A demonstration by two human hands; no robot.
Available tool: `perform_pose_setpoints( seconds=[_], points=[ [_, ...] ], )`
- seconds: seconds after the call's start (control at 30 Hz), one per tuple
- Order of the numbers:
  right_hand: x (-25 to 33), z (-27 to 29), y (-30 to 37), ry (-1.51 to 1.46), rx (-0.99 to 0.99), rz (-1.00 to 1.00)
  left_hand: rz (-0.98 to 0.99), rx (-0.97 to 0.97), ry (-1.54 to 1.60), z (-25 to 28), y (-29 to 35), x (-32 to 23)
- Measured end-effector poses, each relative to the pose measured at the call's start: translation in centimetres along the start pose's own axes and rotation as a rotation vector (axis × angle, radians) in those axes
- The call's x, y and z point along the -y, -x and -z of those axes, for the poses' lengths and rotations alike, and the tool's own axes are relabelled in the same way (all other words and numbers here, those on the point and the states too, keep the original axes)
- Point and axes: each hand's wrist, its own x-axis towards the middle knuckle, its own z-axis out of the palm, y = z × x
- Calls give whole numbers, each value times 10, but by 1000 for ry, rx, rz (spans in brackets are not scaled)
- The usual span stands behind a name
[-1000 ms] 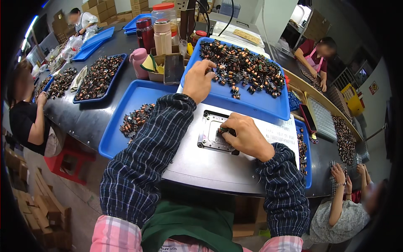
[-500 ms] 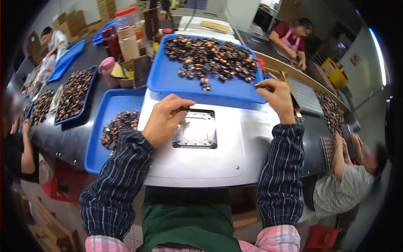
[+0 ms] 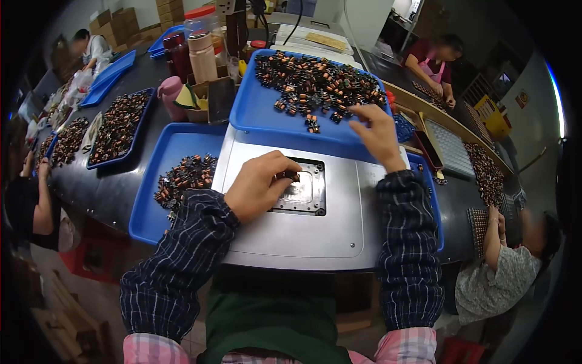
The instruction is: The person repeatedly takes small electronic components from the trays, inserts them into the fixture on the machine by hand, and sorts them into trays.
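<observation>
My left hand [image 3: 260, 187] is closed in a pinch on a small black copper-wound coil part [image 3: 293, 176]. It holds the part over the square recess [image 3: 303, 195] in a flat silver metal plate. Beyond the plate, a blue tray [image 3: 273, 128] carries a heap of similar coil parts [image 3: 315, 85]. At that tray's right front edge, my right hand [image 3: 379, 138] hovers with thumb and forefinger apart, and nothing shows between them. A few loose parts [image 3: 312, 124] lie in front of the heap.
Another blue tray [image 3: 145, 209] with coil parts sits left of the plate. Bottles [image 3: 200, 57] and a pink cup [image 3: 172, 97] stand behind it. A grey grid tray [image 3: 447, 145] is at the right. Other people work at both sides.
My right hand has moved from the tray's right edge leftward toward the heap, its fingers now apart. My left hand has brought its part further over the recess. The whole view has shifted slightly.
</observation>
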Motion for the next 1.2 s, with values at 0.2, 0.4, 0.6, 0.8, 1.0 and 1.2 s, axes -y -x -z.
perform_pose_setpoints(
  seconds=[0.2, 0.4, 0.6, 0.8, 1.0, 1.2],
  points=[
    [-4, -30, -11, 137, 58, -7, -121, 69, -70, -8, 1, -1],
    [-4, -27, -7, 125, 75, -33, -233, 58, -243, -12, 1, -3],
    [10, -21, -2, 51, 89, -87, -249, 60, -319, -13, -4, -2],
    [46, -11, 7, -477, 118, -174, -204, 69, -304, -12, -2, -3],
    [84, -9, 29, -468, 359, -103, -213, 43, -268, -13, -2, -2],
    [91, -12, 41, -406, 494, -82, -66, -168, -139, 11, 17, -3]
  ],
)
